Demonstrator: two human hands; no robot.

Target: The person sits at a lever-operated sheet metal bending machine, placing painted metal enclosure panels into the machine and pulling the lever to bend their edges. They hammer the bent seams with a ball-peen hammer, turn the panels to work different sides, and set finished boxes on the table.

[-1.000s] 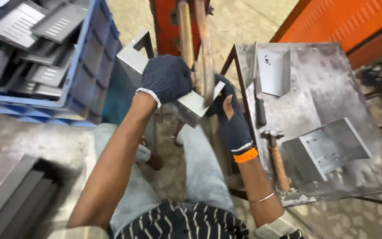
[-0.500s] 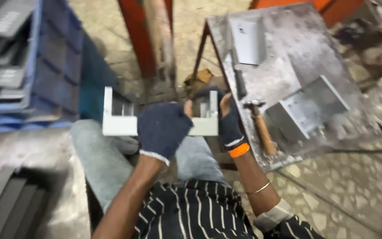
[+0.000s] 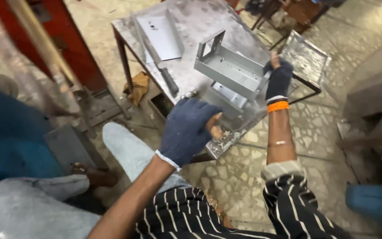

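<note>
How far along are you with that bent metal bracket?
Done: one grey folded sheet-metal bracket lies on the steel table. In hand: the right hand holds another grey bracket above it; the left hand is off it. Left: setting it down.

We wear dark blue knit gloves on our left hand (image 3: 186, 130) and right hand (image 3: 278, 79) (fingertips cut off), an orange wristband, a thin bangle, black-and-white striped sleeves, pale trousers
</note>
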